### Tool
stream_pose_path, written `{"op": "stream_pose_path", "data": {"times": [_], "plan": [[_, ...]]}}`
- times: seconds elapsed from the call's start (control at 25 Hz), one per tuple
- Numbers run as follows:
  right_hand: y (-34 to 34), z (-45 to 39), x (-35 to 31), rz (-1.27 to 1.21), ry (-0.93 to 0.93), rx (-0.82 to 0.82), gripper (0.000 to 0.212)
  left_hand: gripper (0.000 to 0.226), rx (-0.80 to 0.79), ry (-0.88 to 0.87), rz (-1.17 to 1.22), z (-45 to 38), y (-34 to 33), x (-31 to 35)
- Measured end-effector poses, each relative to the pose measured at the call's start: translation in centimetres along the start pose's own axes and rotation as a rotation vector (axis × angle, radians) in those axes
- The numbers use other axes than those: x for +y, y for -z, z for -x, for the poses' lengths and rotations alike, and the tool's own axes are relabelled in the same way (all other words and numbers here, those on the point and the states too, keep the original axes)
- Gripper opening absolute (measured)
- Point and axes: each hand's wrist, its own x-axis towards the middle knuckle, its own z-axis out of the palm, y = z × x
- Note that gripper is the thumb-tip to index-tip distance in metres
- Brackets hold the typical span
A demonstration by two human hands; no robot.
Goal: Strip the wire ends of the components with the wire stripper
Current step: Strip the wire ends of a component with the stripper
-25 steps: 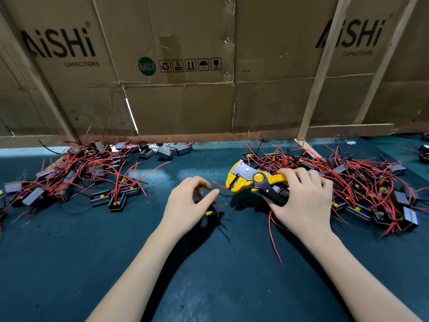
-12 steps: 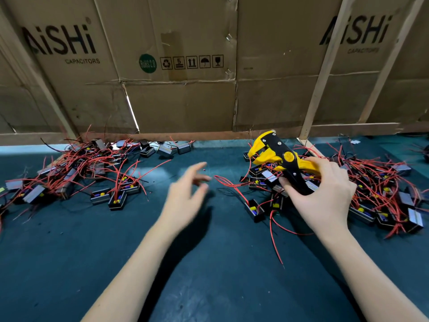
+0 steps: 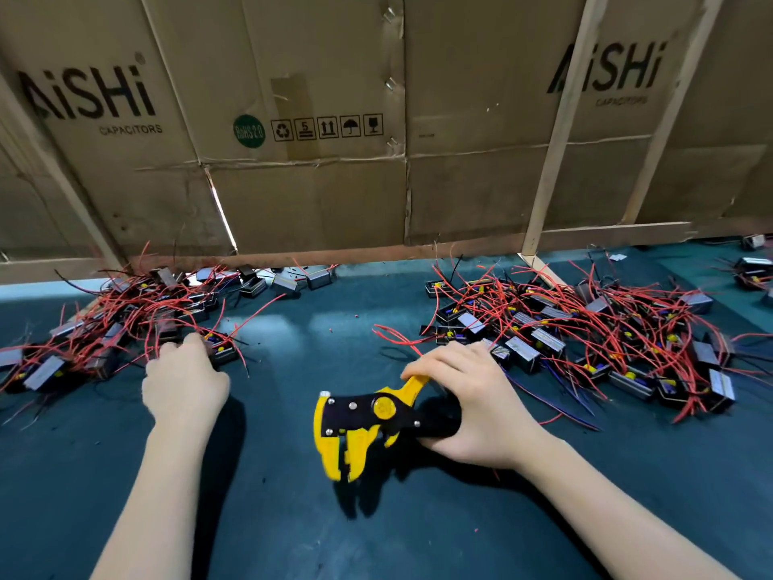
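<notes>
My right hand (image 3: pixel 481 403) grips the handles of the yellow and black wire stripper (image 3: pixel 364 420), low over the green mat (image 3: pixel 293 517). Its jaws point down toward me and hold nothing. My left hand (image 3: pixel 184 383) reaches into the near edge of the left pile of components (image 3: pixel 125 320), small black boxes with red wires. Its fingers lie over a black component (image 3: pixel 223 349), and the back of the hand hides whether they hold it. A larger pile of the same components (image 3: pixel 585 328) lies right of my right hand.
A cardboard wall (image 3: pixel 334 182) with wooden battens (image 3: pixel 556 131) closes off the back of the bench. A few more components (image 3: pixel 753 270) sit at the far right. Loose red and dark wires (image 3: pixel 552 395) trail from the right pile beside my right wrist.
My right hand brought the stripper down from above the right pile to the middle of the mat, jaws turned toward me. My left hand moved left to the left pile.
</notes>
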Motion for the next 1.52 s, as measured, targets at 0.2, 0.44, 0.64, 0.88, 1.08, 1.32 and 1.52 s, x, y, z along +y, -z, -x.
{"op": "stream_pose_path", "data": {"times": [0.2,0.44,0.64,0.88,1.08,1.32,1.52], "plan": [[0.7,0.1,1.8,-0.098,-0.179,-0.101,0.05,0.036,-0.04,-0.173,0.177,1.1,-0.3,1.9],[1.4,-0.1,3.6,-0.012,-0.408,-0.025,0.052,0.028,-0.253,-0.613,0.444,4.8,-0.3,5.4],[0.9,-0.2,3.7,0.096,-0.472,0.006,0.056,0.035,-0.313,-1.002,0.413,6.2,-1.6,6.4],[2.0,0.4,3.9,-0.355,-0.496,0.199,0.045,0.01,-0.016,-0.831,0.477,4.5,-1.7,5.3],[3.4,0.4,4.0,-0.536,-0.54,0.39,0.039,0.007,-0.354,-0.579,0.701,5.1,-2.8,6.2],[3.4,0.4,3.8,-0.526,-0.529,0.361,0.033,0.023,-0.566,-0.735,0.488,4.9,-1.2,5.5],[3.3,0.4,3.8,-0.489,-0.51,0.36,0.039,0.029,-0.549,-0.813,0.329,4.9,0.4,5.0]]}}
